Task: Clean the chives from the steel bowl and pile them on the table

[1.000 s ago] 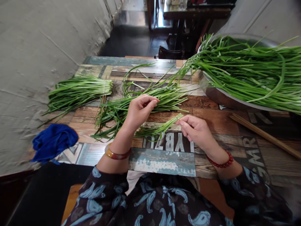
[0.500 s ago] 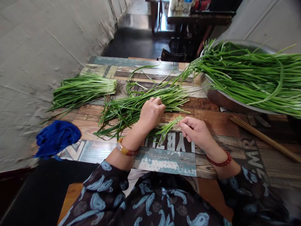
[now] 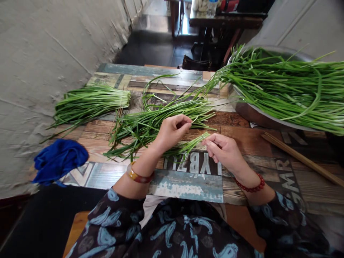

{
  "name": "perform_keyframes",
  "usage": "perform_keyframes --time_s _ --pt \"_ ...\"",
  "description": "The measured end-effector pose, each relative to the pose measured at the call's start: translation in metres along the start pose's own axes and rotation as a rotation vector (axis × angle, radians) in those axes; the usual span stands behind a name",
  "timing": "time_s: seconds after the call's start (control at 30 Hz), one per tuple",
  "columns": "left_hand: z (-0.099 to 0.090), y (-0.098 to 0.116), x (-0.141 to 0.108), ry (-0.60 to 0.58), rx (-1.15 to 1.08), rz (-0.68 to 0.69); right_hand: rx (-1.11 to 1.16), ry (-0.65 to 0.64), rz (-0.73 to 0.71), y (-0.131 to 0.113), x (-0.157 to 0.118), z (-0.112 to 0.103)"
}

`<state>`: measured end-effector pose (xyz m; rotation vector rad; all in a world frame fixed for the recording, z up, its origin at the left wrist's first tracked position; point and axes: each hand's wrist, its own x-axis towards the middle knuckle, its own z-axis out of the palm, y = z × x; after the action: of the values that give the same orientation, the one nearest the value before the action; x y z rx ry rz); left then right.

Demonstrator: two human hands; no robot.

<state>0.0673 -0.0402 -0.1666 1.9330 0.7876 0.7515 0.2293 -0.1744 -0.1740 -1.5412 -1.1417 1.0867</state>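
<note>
Long green stalks lie in a loose pile (image 3: 150,120) at the middle of the table. Over the pile's near side, my left hand (image 3: 174,130) pinches the pale end of a thin green stalk between thumb and fingertips. My right hand (image 3: 221,148) is closed at the cut ends of a small green bunch (image 3: 192,143), its fingertips pressed together there. The leafy part of this small bunch passes behind my left wrist. Farther left, a neat bundle of stalks (image 3: 94,100) lies with its pale ends to the right.
At the right, a metal basin (image 3: 249,113) is heaped with long green stalks (image 3: 290,89). Wooden sticks (image 3: 301,156) lie in front of it. A blue cloth (image 3: 60,159) rests near the left wall (image 3: 32,64). Another table (image 3: 225,22) stands beyond.
My left hand has lifted slightly off the pile and turned, with a thin stalk now in its pinch. My right hand stays nearly where it was. The view has shifted slightly.
</note>
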Motion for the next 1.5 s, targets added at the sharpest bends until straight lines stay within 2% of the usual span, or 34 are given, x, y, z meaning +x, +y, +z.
perform_keyframes --time_s 0.1,0.2,0.7,0.83,0.97,1.03,1.13,1.2,1.4,1.5 --pt "0.000 0.009 -0.003 -0.049 -0.212 -0.112 0.003 0.010 -0.023 0.002 0.000 -0.001" --pt "0.001 0.013 -0.004 -0.059 -0.302 -0.164 0.007 0.016 -0.019 0.002 -0.001 -0.001" --pt "0.008 0.010 -0.007 -0.076 -0.365 -0.183 0.009 0.020 -0.020 0.000 -0.001 0.002" --pt "0.008 0.009 -0.006 -0.011 -0.299 -0.151 0.029 0.028 -0.029 0.001 -0.002 0.001" --pt "0.011 0.004 -0.006 0.128 -0.067 -0.012 0.043 0.026 -0.044 0.001 -0.005 -0.001" --pt "0.015 0.000 -0.008 0.053 0.054 0.084 0.036 0.008 -0.071 -0.001 -0.007 -0.001" --pt "0.022 -0.006 -0.009 -0.220 0.128 0.175 0.028 -0.036 -0.103 -0.003 -0.009 0.001" --pt "0.021 -0.008 -0.009 -0.258 0.141 0.190 0.021 -0.052 -0.111 -0.004 -0.009 0.001" --pt "-0.005 -0.010 0.001 0.129 0.110 0.072 0.117 0.080 -0.102 -0.003 -0.007 -0.007" --pt "-0.014 -0.012 0.004 0.219 0.063 0.025 0.173 0.137 -0.110 -0.002 -0.007 -0.012"
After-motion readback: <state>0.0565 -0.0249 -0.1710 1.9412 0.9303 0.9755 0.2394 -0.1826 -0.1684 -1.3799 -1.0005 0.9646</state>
